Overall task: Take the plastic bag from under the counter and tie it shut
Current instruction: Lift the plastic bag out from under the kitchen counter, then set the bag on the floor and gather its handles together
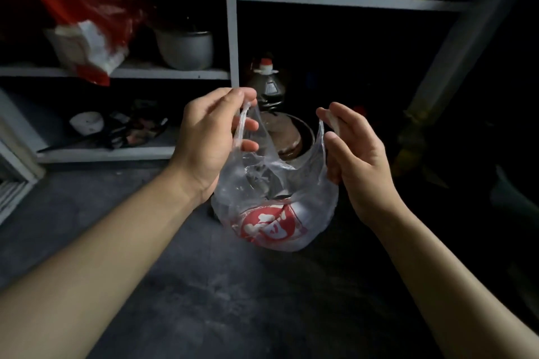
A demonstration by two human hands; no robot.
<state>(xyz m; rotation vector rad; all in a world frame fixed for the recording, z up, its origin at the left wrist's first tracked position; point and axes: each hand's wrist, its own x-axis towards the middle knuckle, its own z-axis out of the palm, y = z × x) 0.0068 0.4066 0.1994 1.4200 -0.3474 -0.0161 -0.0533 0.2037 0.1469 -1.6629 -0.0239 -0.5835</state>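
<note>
A dim space under a counter fills the view: a dark grey floor [204, 285] in front, and behind it a white shelf frame [230, 23] with open compartments. On the upper left shelf a red-and-white bag [87, 38] slumps over the shelf edge, and just beside it to the right stands a pale metal pot [185, 48]. The lower left shelf holds a small white bowl [86, 122] and a heap of dark clutter too murky to tell apart. In the right-hand compartment a dark bottle [267, 84] with a red-and-white cap stands behind a round brown lidded jar [287, 137]. Out in front of the shelves, above the floor, hangs the clear plastic bag [274, 201], printed with a round red-and-white logo near its bottom, its mouth slack and open, not yet tied. The left hand [210, 137] pinches one handle loop between thumb and forefinger, the other fingers [248, 125] curled loosely next to the plastic. The right hand [355, 154] pinches the opposite handle at its fingertips, palm turned inward, the remaining fingers gently bent. The two hands are held apart, with the bag sagging between them.
</note>
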